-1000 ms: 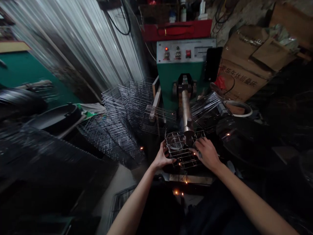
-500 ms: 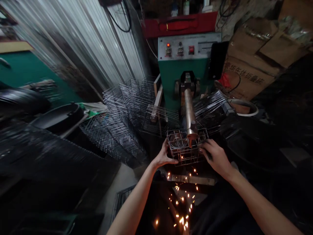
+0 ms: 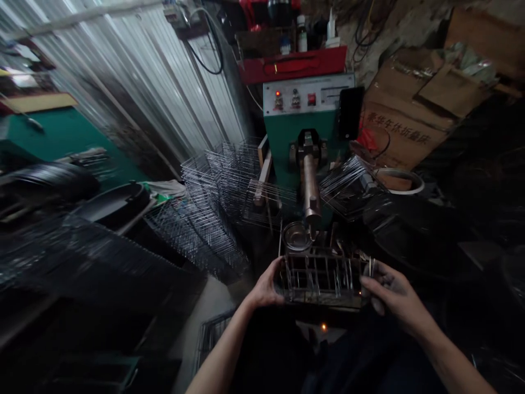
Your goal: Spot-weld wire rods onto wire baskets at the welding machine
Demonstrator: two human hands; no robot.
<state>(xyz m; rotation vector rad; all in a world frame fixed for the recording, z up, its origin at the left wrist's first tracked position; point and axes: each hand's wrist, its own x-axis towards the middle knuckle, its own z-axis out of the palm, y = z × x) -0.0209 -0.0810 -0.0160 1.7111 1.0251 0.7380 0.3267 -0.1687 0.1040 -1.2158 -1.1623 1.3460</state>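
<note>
My left hand [image 3: 266, 285] is closed around the left end of a wire rack [image 3: 315, 276], a box-like grid of thin metal rods. Just beyond the rack, the round copper-coloured arm [image 3: 311, 191] of a spot welder [image 3: 305, 117] points toward me, its tip apart from the rack. At the rack's right end is my right hand [image 3: 385, 287], fingers curled, with short thin metal wires [image 3: 371, 267] between thumb and fingers. Whether those fingers also touch the rack, I cannot tell. A small round metal dish [image 3: 297, 236] sits below the arm's tip.
Stacked wire grids [image 3: 213, 208] stand to the left, and more bent wire pieces [image 3: 348, 183] lie right of the arm. A round tub [image 3: 404, 180] and a cardboard box [image 3: 404, 115] are at the right. A black pan [image 3: 112, 205] is farther left.
The rack has come down toward me, away from the welder's tip. My right hand has moved right and lower. The shower of sparks has shrunk to a spot or two.
</note>
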